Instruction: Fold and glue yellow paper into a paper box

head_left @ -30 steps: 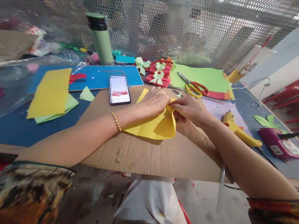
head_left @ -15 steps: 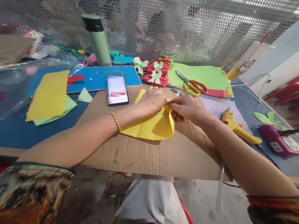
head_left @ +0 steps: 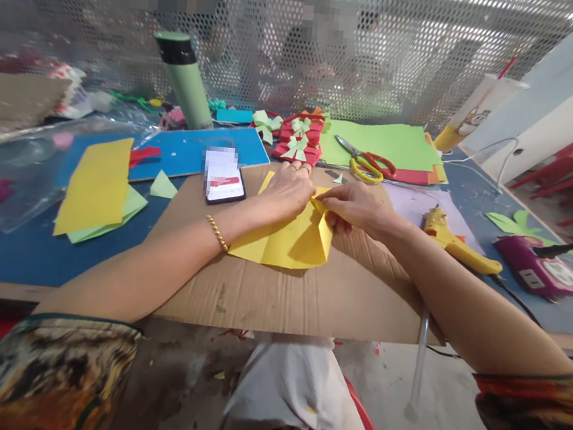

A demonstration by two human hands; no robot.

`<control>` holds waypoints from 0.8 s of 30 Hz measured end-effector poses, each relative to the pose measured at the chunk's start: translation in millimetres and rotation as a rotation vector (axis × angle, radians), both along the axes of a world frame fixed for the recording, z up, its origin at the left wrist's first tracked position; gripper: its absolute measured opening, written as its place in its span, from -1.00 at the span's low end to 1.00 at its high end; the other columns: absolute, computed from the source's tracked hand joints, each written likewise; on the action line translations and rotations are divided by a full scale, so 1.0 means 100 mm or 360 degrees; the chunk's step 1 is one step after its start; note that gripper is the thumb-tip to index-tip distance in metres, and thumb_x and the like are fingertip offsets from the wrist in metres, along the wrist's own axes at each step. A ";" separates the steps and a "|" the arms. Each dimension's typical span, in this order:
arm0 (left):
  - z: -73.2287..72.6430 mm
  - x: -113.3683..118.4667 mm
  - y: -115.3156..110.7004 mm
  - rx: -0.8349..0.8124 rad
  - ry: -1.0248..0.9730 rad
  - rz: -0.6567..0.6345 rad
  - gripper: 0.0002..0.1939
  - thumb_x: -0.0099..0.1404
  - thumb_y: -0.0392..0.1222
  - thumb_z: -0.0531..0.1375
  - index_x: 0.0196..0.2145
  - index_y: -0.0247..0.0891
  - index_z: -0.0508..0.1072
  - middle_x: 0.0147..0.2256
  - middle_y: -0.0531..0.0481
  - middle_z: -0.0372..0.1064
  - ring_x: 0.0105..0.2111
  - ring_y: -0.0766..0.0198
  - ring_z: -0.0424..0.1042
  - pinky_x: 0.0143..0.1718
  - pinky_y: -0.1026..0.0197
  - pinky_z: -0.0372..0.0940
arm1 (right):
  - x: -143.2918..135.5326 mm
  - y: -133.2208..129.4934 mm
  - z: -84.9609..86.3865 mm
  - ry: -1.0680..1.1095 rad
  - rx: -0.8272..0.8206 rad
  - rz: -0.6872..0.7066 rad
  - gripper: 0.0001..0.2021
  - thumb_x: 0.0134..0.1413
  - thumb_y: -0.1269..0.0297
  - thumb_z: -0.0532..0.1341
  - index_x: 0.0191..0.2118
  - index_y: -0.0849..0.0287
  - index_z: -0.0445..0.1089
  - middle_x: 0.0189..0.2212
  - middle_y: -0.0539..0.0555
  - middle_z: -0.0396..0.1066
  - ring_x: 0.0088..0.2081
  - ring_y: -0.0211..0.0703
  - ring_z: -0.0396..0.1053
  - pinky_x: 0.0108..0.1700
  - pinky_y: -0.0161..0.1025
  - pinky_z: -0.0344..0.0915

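Both hands on yellow paper (head_left: 288, 245), mid-frame on the cardboard (head_left: 259, 299).
Right hand (head_left: 355, 207) pinches its curled right edge; left hand (head_left: 291, 192) presses flat; bare cardboard lies below, toward its front edge.

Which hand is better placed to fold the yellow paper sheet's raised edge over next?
Probably the right hand, since it pinches the yellow paper sheet at its raised edge, while the left hand seems to steady it.

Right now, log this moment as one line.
left hand: on yellow paper | right hand: pinching its folded edge | beneath: cardboard | nearby: phone, scissors, glue gun
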State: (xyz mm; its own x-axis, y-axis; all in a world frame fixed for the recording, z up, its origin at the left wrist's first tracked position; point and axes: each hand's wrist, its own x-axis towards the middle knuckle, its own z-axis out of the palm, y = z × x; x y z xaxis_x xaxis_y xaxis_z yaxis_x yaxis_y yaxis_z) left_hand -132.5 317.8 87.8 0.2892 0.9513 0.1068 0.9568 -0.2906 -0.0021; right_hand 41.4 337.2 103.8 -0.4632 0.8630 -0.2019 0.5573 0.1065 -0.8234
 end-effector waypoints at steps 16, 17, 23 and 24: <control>0.30 -0.01 -0.15 0.0022 0.0043 0.0072 -0.47 0.40 -0.46 0.01 0.12 -0.35 0.68 0.12 -0.37 0.48 0.12 -0.13 0.44 0.17 -0.14 0.26 | 0.06 0.35 -0.35 -0.0407 0.1099 0.0302 -0.60 0.24 0.48 0.15 0.07 0.26 0.64 -0.10 0.24 0.64 -0.12 -0.01 0.52 -0.07 -0.18 0.32; 0.36 -0.11 -0.15 0.0082 -0.0015 0.0096 -0.47 0.38 -0.44 0.05 0.13 -0.30 0.68 0.11 -0.32 0.49 0.11 -0.12 0.45 0.18 -0.14 0.28 | 0.07 0.37 -0.37 -0.0446 0.1135 0.0322 -0.60 0.24 0.47 0.13 0.06 0.27 0.64 -0.12 0.25 0.62 -0.14 -0.01 0.50 -0.09 -0.18 0.31; 0.55 -0.70 -0.38 0.0273 -0.0286 0.0274 -0.43 0.35 -0.45 -0.01 0.09 -0.28 0.71 -0.07 -0.17 0.57 0.00 0.06 0.51 0.15 0.01 0.38 | 0.14 0.37 -0.40 -0.0681 0.1334 0.0608 -0.74 0.20 0.49 0.07 -0.28 0.23 0.54 -0.23 0.23 0.45 -0.31 -0.12 0.29 -0.24 -0.18 0.14; 0.53 -0.76 -0.43 0.0281 -0.0319 0.0279 -0.43 0.35 -0.45 -0.01 0.07 -0.27 0.72 -0.09 -0.15 0.58 -0.02 0.08 0.50 0.16 0.03 0.38 | 0.15 0.35 -0.39 -0.0718 0.1337 0.0645 -0.75 0.21 0.48 0.07 -0.28 0.22 0.52 -0.21 0.23 0.43 -0.32 -0.13 0.25 -0.26 -0.17 0.11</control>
State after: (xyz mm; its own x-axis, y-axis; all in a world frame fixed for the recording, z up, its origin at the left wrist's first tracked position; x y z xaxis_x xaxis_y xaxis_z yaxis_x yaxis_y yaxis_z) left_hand -208.0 274.3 141.1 0.0791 0.9464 0.3131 0.9788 -0.1333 0.1558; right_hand 56.5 372.0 64.8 -0.7811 0.6018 0.1664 0.5896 0.7986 -0.1207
